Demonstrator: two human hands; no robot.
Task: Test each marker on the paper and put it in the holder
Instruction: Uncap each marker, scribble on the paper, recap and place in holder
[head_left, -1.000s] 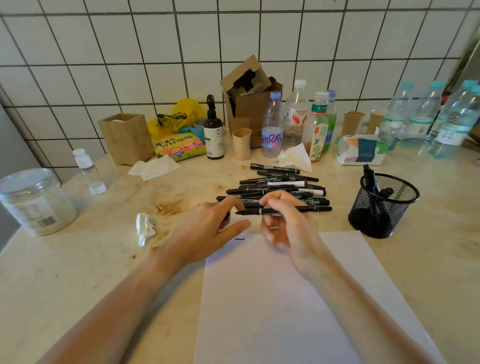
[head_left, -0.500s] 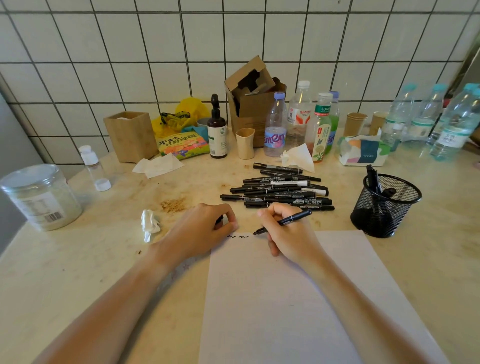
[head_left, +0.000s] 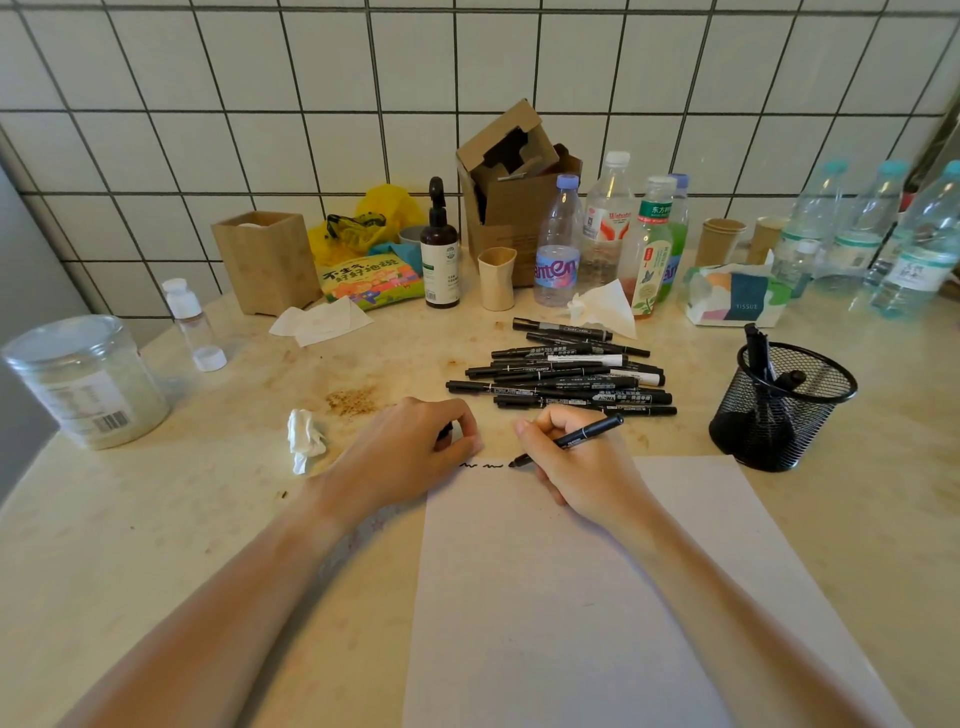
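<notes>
My right hand (head_left: 571, 467) grips a black marker (head_left: 582, 435) with its tip on the top edge of the white paper (head_left: 597, 597), just right of two short black squiggles (head_left: 483, 465). My left hand (head_left: 410, 452) rests on the paper's top left corner and pinches a small black cap (head_left: 445, 430). A pile of several black markers (head_left: 561, 374) lies just beyond my hands. The black mesh holder (head_left: 779, 410) stands to the right with a few markers in it.
A crumpled tissue (head_left: 305, 439) lies left of my left hand. A plastic jar (head_left: 85, 382) stands at the far left. Bottles (head_left: 558, 249), a cardboard box (head_left: 511, 197), a wooden box (head_left: 265, 260) and a tissue pack (head_left: 737, 296) line the tiled wall.
My right hand turned the marker from level above the pile to tip-down on the paper. A second squiggle appeared beside the first. The left hand closed around the cap.
</notes>
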